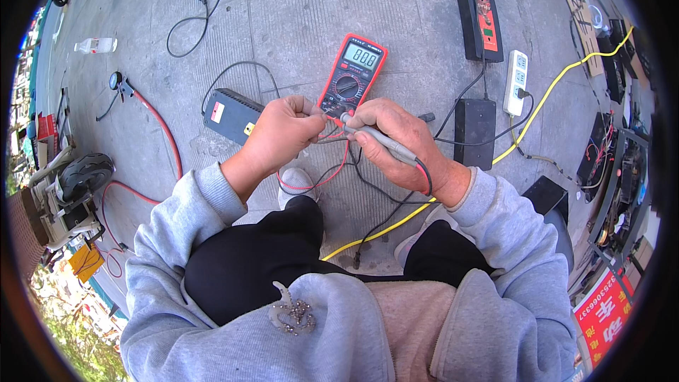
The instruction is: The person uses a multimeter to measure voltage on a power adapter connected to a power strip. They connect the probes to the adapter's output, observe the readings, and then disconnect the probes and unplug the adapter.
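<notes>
My right hand (403,138) is closed around a grey multimeter probe (389,144), its tip pointing left toward my other hand. A red and a black lead trail from the probe's back end; whether a second probe lies beneath cannot be told. My left hand (283,131) pinches something small at the probe tip, mostly hidden by the fingers. Just beyond both hands a red-cased multimeter (353,74) lies face up, digits on its display. Left of it, partly behind my left hand, is a black power adapter box (230,114) with a cable. Red and black leads (311,187) loop below my hands.
At right are a black charger with a red label (483,25), another black box (474,133), a white power strip (515,83) and a yellow cable (552,92). At left lie a red hose with gauge (159,124), a plastic bottle (95,45) and a wheel (86,177).
</notes>
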The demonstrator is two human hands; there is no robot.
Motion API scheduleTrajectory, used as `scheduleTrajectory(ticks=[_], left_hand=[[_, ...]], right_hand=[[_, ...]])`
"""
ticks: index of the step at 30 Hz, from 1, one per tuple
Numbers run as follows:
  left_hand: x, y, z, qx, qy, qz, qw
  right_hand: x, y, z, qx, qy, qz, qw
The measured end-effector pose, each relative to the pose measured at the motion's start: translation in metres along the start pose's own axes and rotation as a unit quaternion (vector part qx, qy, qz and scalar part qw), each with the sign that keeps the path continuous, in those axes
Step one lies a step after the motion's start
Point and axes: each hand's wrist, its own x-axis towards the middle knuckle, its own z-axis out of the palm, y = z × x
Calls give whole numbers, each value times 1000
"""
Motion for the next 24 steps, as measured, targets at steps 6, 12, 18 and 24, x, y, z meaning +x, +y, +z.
scheduleTrajectory(ticks=[6, 12, 18, 24], left_hand=[[0, 1, 1, 2, 0, 2, 1000], [0, 2, 1, 1, 0, -7, 1000], [0, 2, 0, 12, 1, -6, 1000], [0, 0, 0, 12, 1, -4, 1000]], right_hand=[[0, -1, -1, 1, -5, 2, 1000], [1, -1, -1, -2, -6, 0, 1000], [0, -1, -1, -3, -5, 1, 1000], [0, -1, 0, -1, -5, -4, 1000]])
